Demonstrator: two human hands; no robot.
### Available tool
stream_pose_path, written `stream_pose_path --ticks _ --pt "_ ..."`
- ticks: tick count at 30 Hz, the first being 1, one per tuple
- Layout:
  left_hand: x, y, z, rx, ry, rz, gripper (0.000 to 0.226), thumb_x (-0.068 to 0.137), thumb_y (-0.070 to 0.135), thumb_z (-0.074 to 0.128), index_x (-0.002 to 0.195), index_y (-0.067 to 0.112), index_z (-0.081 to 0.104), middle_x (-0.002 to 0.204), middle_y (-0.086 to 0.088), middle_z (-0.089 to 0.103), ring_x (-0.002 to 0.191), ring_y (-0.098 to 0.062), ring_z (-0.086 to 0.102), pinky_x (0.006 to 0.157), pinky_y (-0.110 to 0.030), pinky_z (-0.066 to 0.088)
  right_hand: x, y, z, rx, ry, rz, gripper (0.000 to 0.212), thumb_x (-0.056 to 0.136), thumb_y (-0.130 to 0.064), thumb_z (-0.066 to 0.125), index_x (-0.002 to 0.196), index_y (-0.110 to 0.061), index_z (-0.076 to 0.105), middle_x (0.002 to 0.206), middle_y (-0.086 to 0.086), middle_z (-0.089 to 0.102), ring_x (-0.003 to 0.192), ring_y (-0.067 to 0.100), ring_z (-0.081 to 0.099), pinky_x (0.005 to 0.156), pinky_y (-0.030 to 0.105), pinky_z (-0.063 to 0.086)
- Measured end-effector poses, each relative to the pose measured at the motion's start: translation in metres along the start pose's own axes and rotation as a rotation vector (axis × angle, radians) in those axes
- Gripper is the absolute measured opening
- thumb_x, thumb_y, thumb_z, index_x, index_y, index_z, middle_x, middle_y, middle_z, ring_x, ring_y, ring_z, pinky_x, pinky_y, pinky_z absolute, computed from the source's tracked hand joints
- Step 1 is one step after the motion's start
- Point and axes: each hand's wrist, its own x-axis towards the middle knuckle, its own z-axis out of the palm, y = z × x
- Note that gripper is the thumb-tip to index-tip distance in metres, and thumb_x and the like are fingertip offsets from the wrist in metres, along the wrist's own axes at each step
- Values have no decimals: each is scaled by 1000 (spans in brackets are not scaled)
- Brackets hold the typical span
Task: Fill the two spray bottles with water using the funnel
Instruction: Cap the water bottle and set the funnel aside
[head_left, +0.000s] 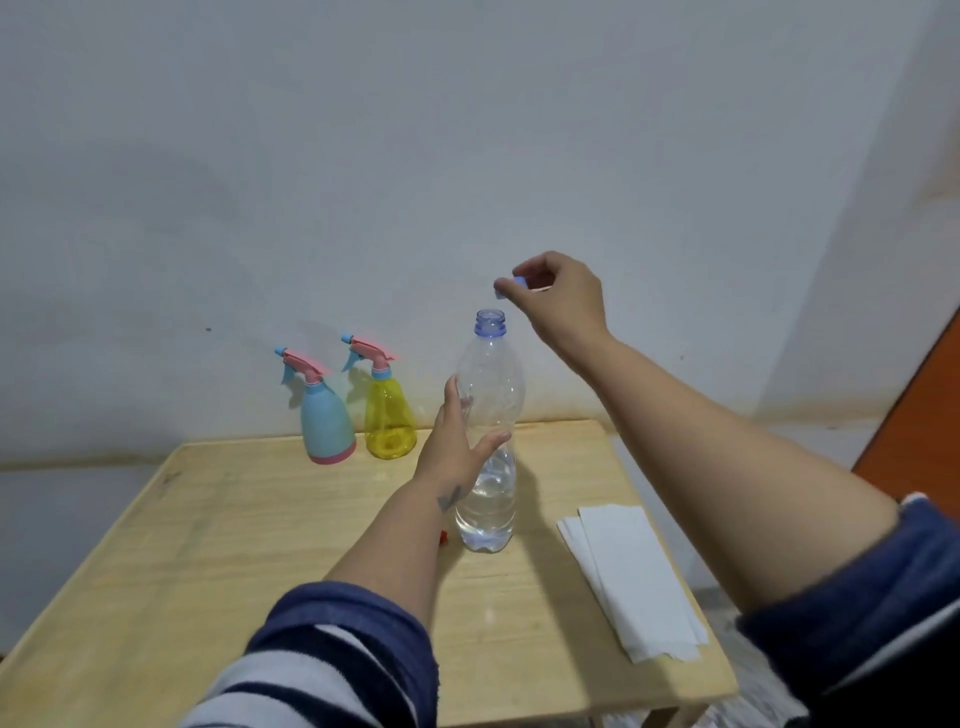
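A clear plastic water bottle (491, 415) stands upright mid-table, its neck open and water filling only its lower part. My left hand (460, 441) grips its middle from the left. My right hand (558, 299) hovers just above and right of the neck, pinching the small blue cap (511, 287). At the table's far edge stand a blue spray bottle (324, 415) and a yellow spray bottle (389, 415), both upright with pink trigger heads on. A small red thing (443, 537) shows behind my left forearm; I cannot tell whether it is the funnel.
The wooden table (208, 571) stands against a white wall. Folded white paper towels (631, 577) lie near its right edge. An orange panel (919, 415) is at the far right.
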Motion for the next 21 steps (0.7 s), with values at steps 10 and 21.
stream_pose_path --ticks 10,21 --pt "2 -1 -1 28 7 -18 97 88 35 67 152 32 -7 156 3 31 141 -20 33 109 -33 31 -8 5 5 -251 -321 -157 25 90 -22 61 114 -17 67 114 -2 68 92 12 63 72 15 43" --pt "4 -1 1 53 15 -20 97 89 37 66 152 31 -7 156 4 30 142 -20 33 110 -36 34 14 -14 6 -751 -452 -234 40 87 -48 62 112 -16 62 109 3 66 105 23 58 83 35 43"
